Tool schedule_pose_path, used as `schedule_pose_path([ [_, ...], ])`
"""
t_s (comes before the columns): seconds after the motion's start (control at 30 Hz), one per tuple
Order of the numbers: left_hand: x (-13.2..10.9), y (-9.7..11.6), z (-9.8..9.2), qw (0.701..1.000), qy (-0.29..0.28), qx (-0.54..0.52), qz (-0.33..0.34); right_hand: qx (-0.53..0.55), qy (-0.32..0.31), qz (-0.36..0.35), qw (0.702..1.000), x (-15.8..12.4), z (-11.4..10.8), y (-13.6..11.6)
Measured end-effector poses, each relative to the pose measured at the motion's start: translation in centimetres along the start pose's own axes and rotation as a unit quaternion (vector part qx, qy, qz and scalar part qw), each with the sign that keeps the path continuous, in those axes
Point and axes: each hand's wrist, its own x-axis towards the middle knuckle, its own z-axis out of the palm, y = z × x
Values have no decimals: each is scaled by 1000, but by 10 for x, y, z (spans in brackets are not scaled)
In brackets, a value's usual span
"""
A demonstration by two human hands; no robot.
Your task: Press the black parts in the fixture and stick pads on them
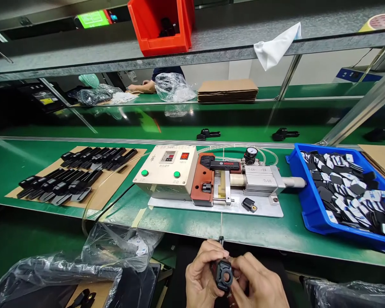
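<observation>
At the near edge of the table (192, 226), left hand (202, 273): clamped on the black plastic part (223, 276), held up just off the edge.
Right hand (258, 284): fingers pinched together against the part's other side.
Handling: probably light and stiff; best taken by the outer edges, clear of the round hole.
Blue bin (308, 192): heaped black pieces with white backing (349, 192).

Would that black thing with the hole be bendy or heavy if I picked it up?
The black plastic part looks hard and moulded, so it's probably stiff, not floppy. The left hand and right hand seem to hold it up easily, so it's likely light for its size. Its squarish outline suggests it wouldn't roll far.
</observation>
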Motion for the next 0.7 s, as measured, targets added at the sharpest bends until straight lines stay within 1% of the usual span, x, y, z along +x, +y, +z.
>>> schedule_pose_path([
  [0.03, 0, 0, -1, 1000, -4, -5, 0, 42, -22, 41, 998, 1, -1, -2],
  [0.07, -1, 0, -2, 1000, -8, -10, 1, 96, -49, 91, 990, 2, -2, -4],
  [0.13, -2, -1, -3, 1000, -15, -15, 0, 211, -94, 183, 956, 4, -2, -10],
  [0.17, -3, -2, -3, 1000, -17, -13, -2, 261, -107, 207, 937, 5, -2, -13],
  [0.2, -3, -2, -3, 1000, -19, -9, -2, 304, -109, 223, 920, 5, -1, -15],
  [0.27, -4, -1, -3, 1000, -23, 3, -2, 361, -92, 240, 896, 6, 1, -18],
  [0.3, -5, 0, -3, 1000, -23, 7, -7, 385, -85, 246, 885, 5, 2, -18],
  [0.37, -5, 3, -2, 999, -21, 0, -25, 442, -87, 262, 853, 5, 5, -14],
  [0.43, -5, 6, -1, 999, -12, -27, -43, 505, -107, 271, 813, 3, 7, -7],
  [0.5, -6, 6, -1, 997, -6, -58, -57, 567, -137, 283, 762, 1, 11, 2],
  [0.53, -6, 6, -1, 996, -7, -66, -62, 589, -148, 287, 741, -1, 13, 7],
  [0.57, -6, 5, -1, 996, -12, -65, -67, 605, -154, 286, 727, -3, 16, 10],
  [0.6, -6, 5, -1, 995, -23, -58, -72, 614, -155, 282, 721, -4, 19, 13],
  [0.63, -6, 5, -1, 995, -41, -47, -72, 616, -146, 272, 724, -5, 22, 15],
  [0.7, -2, 8, 0, 997, -63, -23, -41, 603, -131, 241, 749, -2, 24, 17],
])
